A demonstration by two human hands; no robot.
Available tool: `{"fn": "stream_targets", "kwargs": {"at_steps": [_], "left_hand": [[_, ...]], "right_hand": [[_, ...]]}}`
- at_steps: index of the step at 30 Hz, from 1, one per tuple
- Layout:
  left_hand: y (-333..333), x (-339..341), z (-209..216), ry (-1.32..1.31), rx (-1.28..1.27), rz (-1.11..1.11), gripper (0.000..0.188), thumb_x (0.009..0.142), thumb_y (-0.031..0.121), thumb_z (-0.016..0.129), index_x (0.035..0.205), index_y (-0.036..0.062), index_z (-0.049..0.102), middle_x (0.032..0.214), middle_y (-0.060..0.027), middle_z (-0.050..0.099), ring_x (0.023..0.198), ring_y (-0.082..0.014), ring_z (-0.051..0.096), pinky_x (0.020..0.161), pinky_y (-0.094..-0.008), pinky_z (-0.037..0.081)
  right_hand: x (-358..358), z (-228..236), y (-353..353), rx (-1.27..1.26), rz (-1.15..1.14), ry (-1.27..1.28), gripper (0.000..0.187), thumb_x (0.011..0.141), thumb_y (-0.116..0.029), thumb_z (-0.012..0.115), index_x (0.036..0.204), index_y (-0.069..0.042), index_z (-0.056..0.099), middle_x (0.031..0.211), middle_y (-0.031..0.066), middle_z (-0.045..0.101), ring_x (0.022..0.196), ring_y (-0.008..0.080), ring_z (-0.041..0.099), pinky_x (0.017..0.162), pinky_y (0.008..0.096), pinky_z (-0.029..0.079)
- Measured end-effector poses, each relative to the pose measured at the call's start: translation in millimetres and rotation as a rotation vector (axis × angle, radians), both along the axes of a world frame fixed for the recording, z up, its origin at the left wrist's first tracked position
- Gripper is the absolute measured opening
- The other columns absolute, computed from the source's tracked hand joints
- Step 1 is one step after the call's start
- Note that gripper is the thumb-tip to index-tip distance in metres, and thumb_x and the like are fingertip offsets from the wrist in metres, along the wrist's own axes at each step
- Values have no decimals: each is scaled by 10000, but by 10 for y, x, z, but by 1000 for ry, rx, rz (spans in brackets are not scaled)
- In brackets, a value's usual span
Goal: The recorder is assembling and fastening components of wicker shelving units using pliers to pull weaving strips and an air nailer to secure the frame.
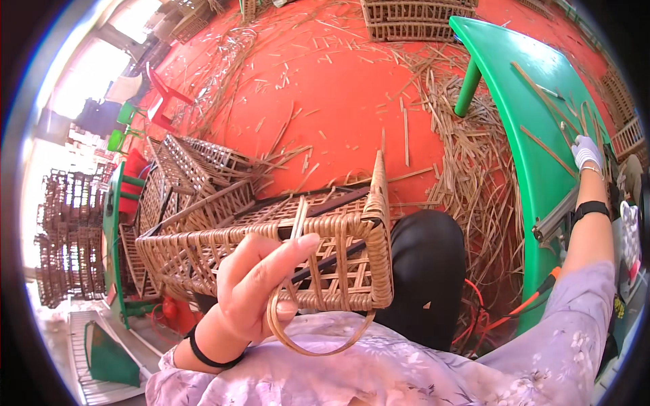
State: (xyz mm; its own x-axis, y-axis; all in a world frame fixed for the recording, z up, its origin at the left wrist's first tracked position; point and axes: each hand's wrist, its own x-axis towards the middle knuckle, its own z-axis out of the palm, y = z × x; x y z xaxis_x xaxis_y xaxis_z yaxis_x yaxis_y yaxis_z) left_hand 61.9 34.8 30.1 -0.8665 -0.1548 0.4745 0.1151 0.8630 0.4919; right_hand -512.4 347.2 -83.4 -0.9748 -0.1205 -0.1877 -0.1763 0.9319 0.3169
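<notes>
The left hand [252,289] closes its fingertips on a pale cane strip [318,353], which loops below them. The woven basket [332,227] lies tilted against that hand, extending beyond and to both sides. The gloved right hand [586,152] is over the green bench [514,61], beside loose strips [548,151]; whether it grips any, I cannot tell. More baskets [193,183] lie beyond the left hand, leftward.
</notes>
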Motion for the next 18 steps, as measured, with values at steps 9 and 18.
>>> {"fn": "stream_targets", "kwargs": {"at_steps": [9, 18], "left_hand": [[-99, -106, -8, -26, 250, -195, 625, 974, 467, 485, 1240, -94, 559, 835, -127, 597, 699, -203, 593, 599, -309, 488], [-70, -295, 50, -107, 264, -196, 504, 995, 404, 484, 1127, -56, 642, 735, -73, 576, 624, -162, 560, 556, -289, 461]], "right_hand": [[-422, 635, 560, -2191, -242, 23, 296, 891, -253, 589, 948, 37, 608, 629, 8, 456, 400, 102, 292, 418, 237, 266], [2648, 1352, -1028, -2473, 452, -983, 355, 998, -361, 476, 797, -72, 521, 594, -20, 353, 404, 78, 274, 420, 234, 236]]}}
